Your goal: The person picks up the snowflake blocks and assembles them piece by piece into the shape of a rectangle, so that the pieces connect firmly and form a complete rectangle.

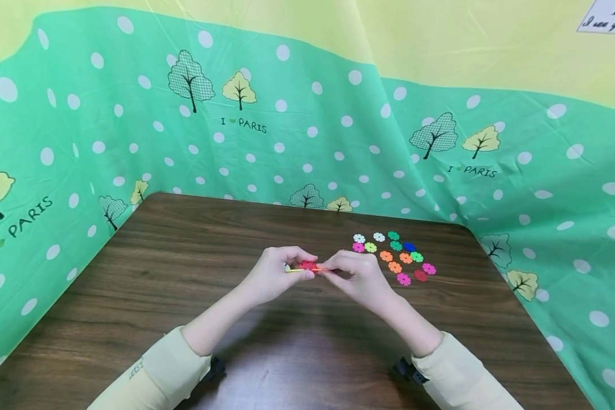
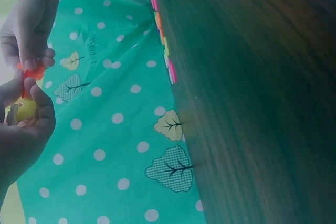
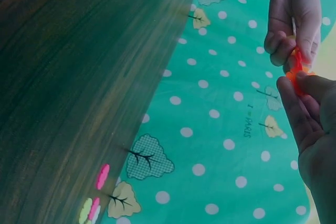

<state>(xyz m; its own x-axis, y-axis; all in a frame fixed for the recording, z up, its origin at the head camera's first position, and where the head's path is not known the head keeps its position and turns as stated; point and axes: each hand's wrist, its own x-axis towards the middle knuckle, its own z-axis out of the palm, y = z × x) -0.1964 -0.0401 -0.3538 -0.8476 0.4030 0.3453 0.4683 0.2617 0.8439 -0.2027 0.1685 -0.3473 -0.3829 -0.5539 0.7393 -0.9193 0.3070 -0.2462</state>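
Above the table, my left hand (image 1: 274, 276) pinches a small joined cluster of notched plastic discs. A red disc (image 1: 307, 265) shows between the hands in the head view, and a yellow disc (image 2: 26, 109) of the cluster sits within the left fingers in the left wrist view. Something pale beside the yellow disc is mostly covered by the fingers. My right hand (image 1: 361, 279) pinches an orange disc (image 3: 292, 78) by its edge. It touches the red disc; whether the two are slotted together cannot be told. The fingertips of both hands nearly meet.
Several loose notched discs lie flat on the brown wooden table (image 1: 148, 296), right of and beyond the right hand, among them a white disc (image 1: 359, 238), a blue disc (image 1: 409, 247) and a pink disc (image 1: 403, 279). A green dotted curtain (image 1: 266, 171) surrounds the table's far sides.
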